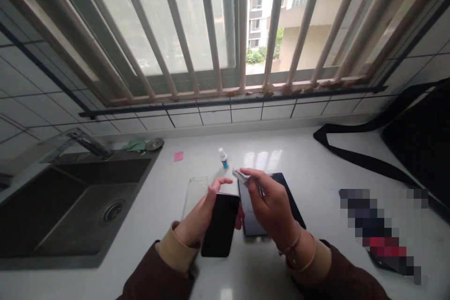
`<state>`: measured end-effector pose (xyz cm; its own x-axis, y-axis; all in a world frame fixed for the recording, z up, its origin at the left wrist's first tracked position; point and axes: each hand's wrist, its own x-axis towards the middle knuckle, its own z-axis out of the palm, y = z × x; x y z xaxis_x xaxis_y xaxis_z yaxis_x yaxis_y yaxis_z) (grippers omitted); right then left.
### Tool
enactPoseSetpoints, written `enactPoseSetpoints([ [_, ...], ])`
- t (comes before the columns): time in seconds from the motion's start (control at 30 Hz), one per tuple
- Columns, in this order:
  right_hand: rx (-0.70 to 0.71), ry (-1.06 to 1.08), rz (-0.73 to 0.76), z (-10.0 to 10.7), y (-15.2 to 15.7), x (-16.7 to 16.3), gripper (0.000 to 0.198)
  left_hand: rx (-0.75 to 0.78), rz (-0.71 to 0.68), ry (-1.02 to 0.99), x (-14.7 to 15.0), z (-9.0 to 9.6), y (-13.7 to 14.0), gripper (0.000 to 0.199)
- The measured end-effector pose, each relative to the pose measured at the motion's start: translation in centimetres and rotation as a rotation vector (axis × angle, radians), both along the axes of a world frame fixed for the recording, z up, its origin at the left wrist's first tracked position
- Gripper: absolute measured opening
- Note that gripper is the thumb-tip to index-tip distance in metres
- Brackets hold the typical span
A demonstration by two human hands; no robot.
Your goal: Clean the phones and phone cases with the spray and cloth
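Phone [221,225] sits gripped in left hand [197,218] fingers; right hand [269,204] fingers pinch a wipe [241,176] just above.

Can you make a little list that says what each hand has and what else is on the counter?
left hand: left hand holds a dark phone, screen up
right hand: right hand pinches a small pale wipe or cloth above the phone
under the right hand: dark tablet lying flat
beside the phone: clear case on the counter
behind the hands: small spray bottle, upright
far left: dark sink with tap
right edge: black bag with strap
small extra: pink slip
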<state>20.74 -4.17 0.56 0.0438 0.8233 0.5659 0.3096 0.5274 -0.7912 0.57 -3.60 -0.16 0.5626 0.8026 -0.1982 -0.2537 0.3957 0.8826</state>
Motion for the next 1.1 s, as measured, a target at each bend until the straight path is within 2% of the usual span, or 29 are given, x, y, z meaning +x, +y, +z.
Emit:
enactPoseSetpoints([
  [0.17,0.125,-0.124,0.384,-0.7,0.0,-1.1,0.038,-0.085,-0.047,0.034,-0.1,-1.1,-0.3,0.099],
  [0.27,0.067,-0.117,0.426,-0.9,-0.2,-1.2,0.037,-0.075,-0.050,0.005,-0.1,-1.2,-0.2,0.104],
  [0.37,-0.059,-0.092,0.444,-1.0,-0.2,-0.9,0.033,-0.038,-0.041,-0.031,-0.1,-0.5,0.0,0.110],
  [0.43,-0.087,-0.084,0.457,-1.0,-0.1,-0.7,0.033,-0.051,-0.011,-0.045,0.0,0.1,0.2,0.110],
  [0.57,-0.022,-0.149,0.326,-0.6,0.2,-0.4,0.030,-0.152,0.067,-0.079,-0.1,1.2,0.4,0.102],
  [0.63,-0.062,-0.124,0.242,-0.4,0.4,-0.1,0.027,-0.220,0.147,-0.134,-0.1,1.7,0.6,0.094],
  [0.8,-0.357,0.118,0.073,-1.2,1.4,0.2,0.028,-0.379,0.501,-0.250,-0.2,2.0,2.0,0.065],
  [0.9,-0.513,0.305,0.093,-2.2,1.9,0.1,0.036,-0.443,0.669,-0.261,-0.2,1.6,2.6,0.051],
  [0.97,-0.520,0.343,0.104,-2.4,1.9,-0.1,0.037,-0.468,0.657,-0.275,-0.1,1.3,2.7,0.047],
  [1.1,-0.357,0.199,0.035,-1.8,1.2,-0.5,0.031,-0.516,0.466,-0.323,0.4,0.5,2.2,0.044],
])
